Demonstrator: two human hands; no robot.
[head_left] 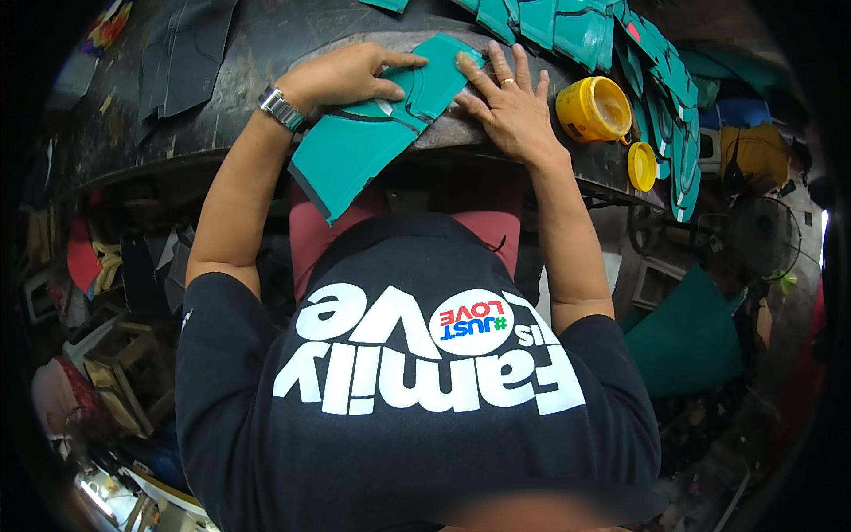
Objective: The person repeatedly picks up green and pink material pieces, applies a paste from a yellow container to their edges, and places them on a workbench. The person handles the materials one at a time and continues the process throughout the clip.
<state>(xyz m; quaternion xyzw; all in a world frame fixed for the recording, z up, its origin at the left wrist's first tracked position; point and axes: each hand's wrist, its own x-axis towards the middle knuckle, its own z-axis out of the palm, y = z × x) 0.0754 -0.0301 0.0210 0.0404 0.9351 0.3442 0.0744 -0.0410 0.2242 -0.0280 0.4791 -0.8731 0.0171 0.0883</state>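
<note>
A flat green sheet piece (350, 161), looking like leather or vinyl with dark stitched or drawn curved lines, lies slantwise on the worktable. Its lower end hangs past the near table edge above my lap. My left hand (350, 75), with a metal watch on the wrist, rests on the piece's left side, index finger and thumb stretched apart and pressing on it. The other left fingers are partly hidden. My right hand (516, 105), a ring on one finger, lies flat with fingers spread, its fingertips at the piece's upper right edge. Neither hand grips anything visible.
An open yellow tub (581, 113) stands right of my right hand, its yellow lid (642, 167) beside it. Many green pieces (581, 35) overlap along the table's far right. Dark sheets (186, 58) lie at the far left. A green sheet (687, 332) sits low at right.
</note>
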